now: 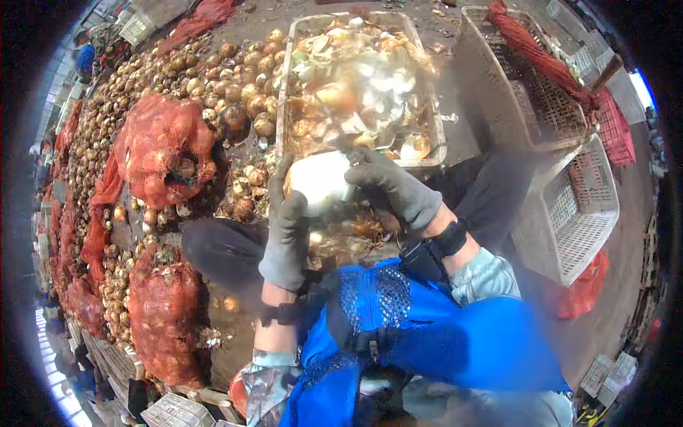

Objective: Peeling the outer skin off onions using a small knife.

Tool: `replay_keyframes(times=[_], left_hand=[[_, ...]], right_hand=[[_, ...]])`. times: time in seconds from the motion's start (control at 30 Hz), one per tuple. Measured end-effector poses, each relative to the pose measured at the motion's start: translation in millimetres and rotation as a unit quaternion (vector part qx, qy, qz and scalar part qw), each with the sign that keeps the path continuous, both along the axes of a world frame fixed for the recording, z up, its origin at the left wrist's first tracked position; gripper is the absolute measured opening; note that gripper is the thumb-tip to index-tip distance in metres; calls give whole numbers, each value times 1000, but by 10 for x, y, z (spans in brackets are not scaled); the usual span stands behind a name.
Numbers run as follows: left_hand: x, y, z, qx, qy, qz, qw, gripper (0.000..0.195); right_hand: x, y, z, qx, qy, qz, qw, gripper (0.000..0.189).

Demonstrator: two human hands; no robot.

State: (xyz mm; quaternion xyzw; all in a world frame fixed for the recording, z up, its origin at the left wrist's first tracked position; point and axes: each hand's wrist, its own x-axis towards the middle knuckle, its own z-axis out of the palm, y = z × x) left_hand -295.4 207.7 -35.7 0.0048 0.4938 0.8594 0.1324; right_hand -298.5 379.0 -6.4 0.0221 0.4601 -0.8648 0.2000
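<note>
A large, pale, mostly peeled onion point(319, 181) is held in front of me, its surface washed out by glare. My left hand point(288, 229), in a grey work glove, grips its left side, thumb toward me and fingers along the far edge. From the right, my right hand point(397, 187), also gloved, presses its thumb against the onion while the other fingers curl underneath. A small pale sliver by the right fingers is too blurred to identify. Just beyond both hands stands a plastic crate point(282, 107) filled with onion skins and onions point(336, 96), partly blurred.
Loose onions point(229, 69) cover the floor to the left, with full red mesh sacks point(160, 149) point(163, 315) among them. At the right stand a large plastic crate point(491, 69), a tipped white crate point(587, 208) and a pink crate point(613, 128). A person point(104, 45) is at the far left.
</note>
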Motion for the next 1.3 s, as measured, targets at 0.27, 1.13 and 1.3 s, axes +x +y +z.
replay_keyframes(times=[0.27,1.13,1.3], left_hand=[[24,-77,-153,163,-156,-29,974,64],[74,-166,-68,-49,-65,-1,997,64],[86,-317,-213,117,-182,3,976,77]], right_hand=[[-91,-79,-194,122,-35,48,991,34],[-215,-9,-632,314,124,62,939,32],[-113,9,-319,276,37,106,954,21]])
